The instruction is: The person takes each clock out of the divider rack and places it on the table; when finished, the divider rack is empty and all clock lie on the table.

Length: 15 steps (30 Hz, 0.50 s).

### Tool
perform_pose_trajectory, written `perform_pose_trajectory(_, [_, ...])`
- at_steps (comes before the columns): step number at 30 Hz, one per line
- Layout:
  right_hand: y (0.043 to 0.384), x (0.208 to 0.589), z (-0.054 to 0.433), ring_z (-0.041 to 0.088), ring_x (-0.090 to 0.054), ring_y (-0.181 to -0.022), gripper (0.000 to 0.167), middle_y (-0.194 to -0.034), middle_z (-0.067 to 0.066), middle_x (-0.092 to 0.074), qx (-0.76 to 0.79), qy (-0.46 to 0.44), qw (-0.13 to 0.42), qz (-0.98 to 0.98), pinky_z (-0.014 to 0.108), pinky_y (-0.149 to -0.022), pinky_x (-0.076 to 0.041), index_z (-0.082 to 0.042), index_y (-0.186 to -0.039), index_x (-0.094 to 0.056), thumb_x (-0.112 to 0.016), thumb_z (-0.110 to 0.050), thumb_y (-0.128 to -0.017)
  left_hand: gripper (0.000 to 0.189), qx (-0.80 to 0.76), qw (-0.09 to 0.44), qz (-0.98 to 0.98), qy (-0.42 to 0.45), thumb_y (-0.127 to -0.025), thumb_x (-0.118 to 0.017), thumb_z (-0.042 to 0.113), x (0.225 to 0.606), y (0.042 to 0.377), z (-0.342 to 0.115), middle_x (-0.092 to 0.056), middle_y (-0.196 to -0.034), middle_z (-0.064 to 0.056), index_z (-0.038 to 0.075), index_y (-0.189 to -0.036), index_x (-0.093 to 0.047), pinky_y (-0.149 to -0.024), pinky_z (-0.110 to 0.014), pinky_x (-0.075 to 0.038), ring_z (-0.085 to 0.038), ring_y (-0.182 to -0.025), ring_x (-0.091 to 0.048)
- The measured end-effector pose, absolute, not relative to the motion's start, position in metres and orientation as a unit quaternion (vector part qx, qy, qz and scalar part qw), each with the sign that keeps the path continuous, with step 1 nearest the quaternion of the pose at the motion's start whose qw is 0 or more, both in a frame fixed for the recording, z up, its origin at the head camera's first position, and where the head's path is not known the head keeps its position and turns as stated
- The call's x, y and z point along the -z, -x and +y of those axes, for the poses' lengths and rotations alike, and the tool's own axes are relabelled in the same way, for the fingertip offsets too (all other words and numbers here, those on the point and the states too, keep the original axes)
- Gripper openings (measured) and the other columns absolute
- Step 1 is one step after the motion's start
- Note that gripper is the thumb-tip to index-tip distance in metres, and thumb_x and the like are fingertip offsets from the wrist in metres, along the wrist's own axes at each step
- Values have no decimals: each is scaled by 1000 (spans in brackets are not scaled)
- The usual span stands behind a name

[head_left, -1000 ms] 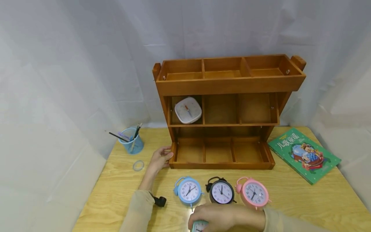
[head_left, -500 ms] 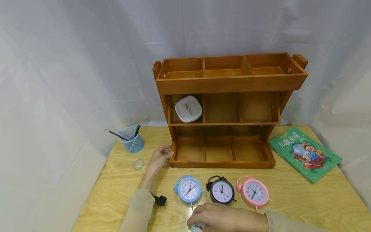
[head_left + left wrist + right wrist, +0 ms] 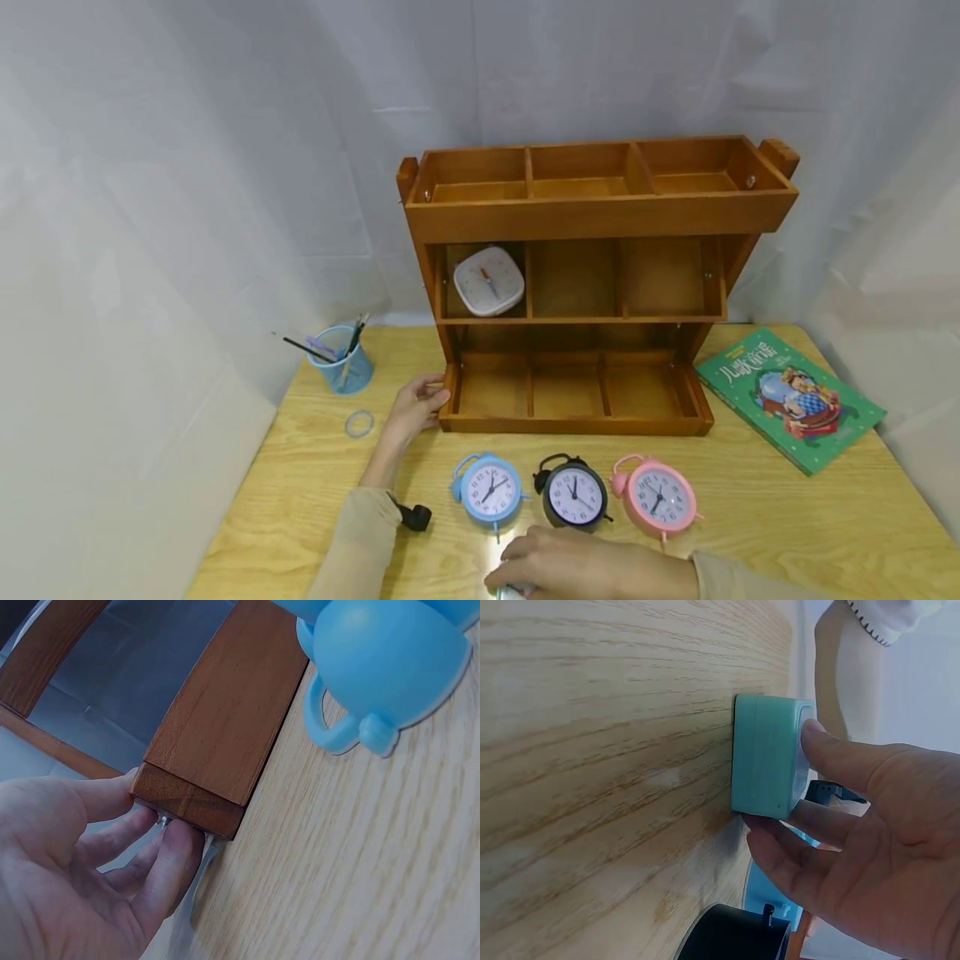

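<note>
My left hand [image 3: 411,412] grips the lower left end of the brown wooden shelf [image 3: 570,427]; in the left wrist view the thumb and fingers [image 3: 176,855] meet its end block. At the bottom edge of the head view, my right hand [image 3: 573,565] holds a mint-green clock [image 3: 765,757] that is mostly hidden there. The right wrist view shows it on the table, thumb on its face and fingers at its side. A blue alarm clock [image 3: 490,492], a black one [image 3: 575,496] and a pink one [image 3: 660,500] stand in a row before the shelf.
A white rounded-square item [image 3: 488,282] sits in the middle tier's left compartment. Left of the shelf are a blue pen cup [image 3: 348,373] and a clear ring [image 3: 359,423]. A green book [image 3: 791,404] lies on the right. A small black device [image 3: 415,518] is at my left wrist.
My right hand has shifted slightly, and less of the mint-green clock shows at the bottom edge. The left hand stays on the shelf's end.
</note>
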State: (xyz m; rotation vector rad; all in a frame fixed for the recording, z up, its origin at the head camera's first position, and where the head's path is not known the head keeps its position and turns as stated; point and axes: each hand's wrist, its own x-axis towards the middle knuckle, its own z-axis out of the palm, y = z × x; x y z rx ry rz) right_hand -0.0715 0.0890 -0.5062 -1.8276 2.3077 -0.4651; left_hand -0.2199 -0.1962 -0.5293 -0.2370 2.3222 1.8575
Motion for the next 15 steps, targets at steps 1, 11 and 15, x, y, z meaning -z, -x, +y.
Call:
perform_pose_trajectory(1, [71,507,89,-3,-65,-101,43,-117,-11,-74,144,615,68,773,9,-84,-46,-30,-134,-69,-77,-22,-93,43,-621,79,775,81,-105,-65,13,529,220,-196,-59,-136,-24,4,-147,-57,-74,-28,-56,-17,-95,-64])
perform_pose_trajectory(11, [68,491,92,1,-66,-91,12,-102,-12,-72,138,617,-168,756,10,-82,-51,-25,-99,-72,-81,-25,-91,43,-622,78,774,87,-105,-65,11,528,220,-195,-60,-136,-23,5,-147,-57,-74,-27,-56,-17,-96,-64])
perform_pose_trajectory(15, [79,473,94,4,-69,-96,10,-104,-10,-74,157,599,-248,745,15,-88,-57,-19,-105,-73,-75,-21,-96,43,-620,77,776,84,-105,-64,10,528,219,-195,-60,-135,-24,4,-147,-57,-74,-28,-56,-18,-97,-65])
